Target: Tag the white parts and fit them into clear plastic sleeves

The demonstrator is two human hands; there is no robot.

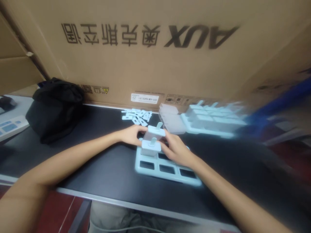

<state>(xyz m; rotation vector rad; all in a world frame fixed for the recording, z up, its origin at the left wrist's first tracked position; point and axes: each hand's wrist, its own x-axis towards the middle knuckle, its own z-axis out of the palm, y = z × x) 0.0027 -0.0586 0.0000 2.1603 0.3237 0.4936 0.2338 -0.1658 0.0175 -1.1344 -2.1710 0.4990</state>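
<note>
Gripping one capped ice-pop mold from both sides, left hand and right hand likely steady it upright toward the frame's rear; its seating is hidden. A second mold stands just in front.

– What's hidden?
– The right hand covers part of the light blue popsicle mold frame.
– Can you read the white label?
– No, most of its letters are too tiny.
– And far right?
– That blue thing is blurry, and the edge cuts it off. The cardboard box is cut off on top.
</note>
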